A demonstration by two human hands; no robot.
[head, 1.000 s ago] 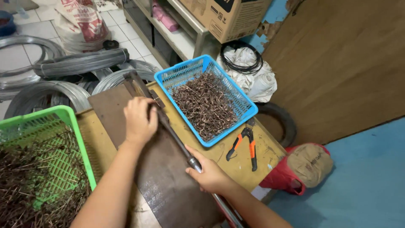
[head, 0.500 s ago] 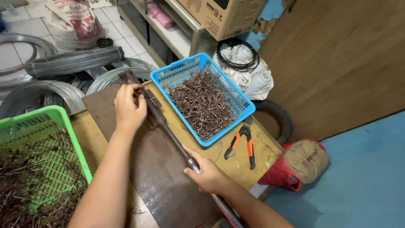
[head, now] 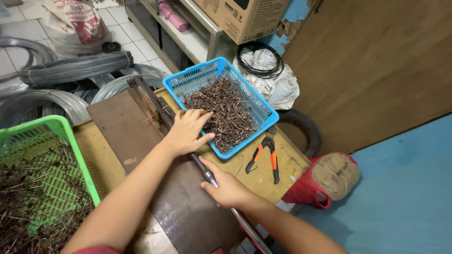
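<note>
left hand [head: 188,130] is now reaching, fingers spread, over the blue basket [head: 263,110] rim onto the bent wire pieces [head: 226,113], while right hand [head: 226,188] is gripping the long metal lever [head: 207,175] on the worktop [head: 282,160].

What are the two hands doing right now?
Left hand: open, fingers in the blue basket on the rusty wire pieces.
Right hand: closed around the long metal lever handle.
</note>
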